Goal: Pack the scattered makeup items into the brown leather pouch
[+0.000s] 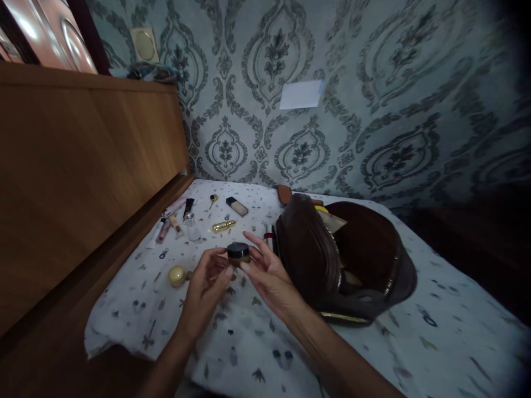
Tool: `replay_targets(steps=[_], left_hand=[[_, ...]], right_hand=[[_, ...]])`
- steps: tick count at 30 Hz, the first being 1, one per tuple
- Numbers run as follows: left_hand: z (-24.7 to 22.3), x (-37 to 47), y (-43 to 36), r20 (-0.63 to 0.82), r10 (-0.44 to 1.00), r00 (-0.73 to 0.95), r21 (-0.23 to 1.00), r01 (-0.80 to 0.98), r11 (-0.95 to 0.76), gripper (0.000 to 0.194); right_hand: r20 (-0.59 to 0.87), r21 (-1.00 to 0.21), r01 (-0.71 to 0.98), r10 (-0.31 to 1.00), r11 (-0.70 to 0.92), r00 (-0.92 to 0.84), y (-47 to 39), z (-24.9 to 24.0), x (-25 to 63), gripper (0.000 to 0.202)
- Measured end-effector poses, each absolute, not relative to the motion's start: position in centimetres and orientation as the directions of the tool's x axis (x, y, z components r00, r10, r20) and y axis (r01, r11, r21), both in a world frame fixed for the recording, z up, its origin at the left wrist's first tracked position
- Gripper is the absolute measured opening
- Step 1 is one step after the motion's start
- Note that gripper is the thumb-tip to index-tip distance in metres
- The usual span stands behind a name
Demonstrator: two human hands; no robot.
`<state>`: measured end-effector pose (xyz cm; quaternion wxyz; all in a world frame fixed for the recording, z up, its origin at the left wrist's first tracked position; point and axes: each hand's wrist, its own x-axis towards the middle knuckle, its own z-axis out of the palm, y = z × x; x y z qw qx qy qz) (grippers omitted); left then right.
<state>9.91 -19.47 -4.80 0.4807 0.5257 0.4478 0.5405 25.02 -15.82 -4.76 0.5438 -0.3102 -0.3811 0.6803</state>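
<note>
A small round cosmetic jar (238, 251) with a black lid and a brownish base is held upright above the cloth. The fingertips of my left hand (211, 279) grip its left side. On the other side, my right hand (267, 271) pinches the jar low with its thumb, and its index finger is raised. To the right of my hands stands a dark brown bag (307, 249), unzipped, with several things inside that I can make out only in part. A yellowish round jar (176, 276) sits on the cloth left of my left hand.
On the patterned white cloth (257, 354) lie a foundation bottle (237, 206), a gold tube (223, 226), a clear bottle (192, 226) and several small tubes. A brown case (284, 194) is behind the bag. A wooden cabinet (91, 143) borders the left; wallpaper rises behind.
</note>
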Motion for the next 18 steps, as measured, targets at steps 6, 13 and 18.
replay_targets(steps=[6, 13, 18], left_hand=[[-5.0, 9.5, -19.2, 0.196, 0.973, 0.124, 0.942, 0.253, -0.222, 0.035], [-5.8, 7.7, -17.5, 0.212, 0.958, 0.194, 0.102, 0.970, -0.219, 0.021], [-7.6, 8.9, -17.0, 0.142, 0.968, 0.205, 0.007, 0.978, -0.209, 0.035]], right_hand=[[0.016, -0.896, -0.439, 0.985, -0.062, -0.172, -16.6, -7.0, 25.9, 0.073], [-0.096, -0.910, -0.388, 0.985, -0.144, -0.141, -18.1, -10.5, 26.7, 0.065], [-0.105, -0.908, -0.386, 0.980, -0.163, -0.166, -18.7, -11.5, 26.4, 0.062]])
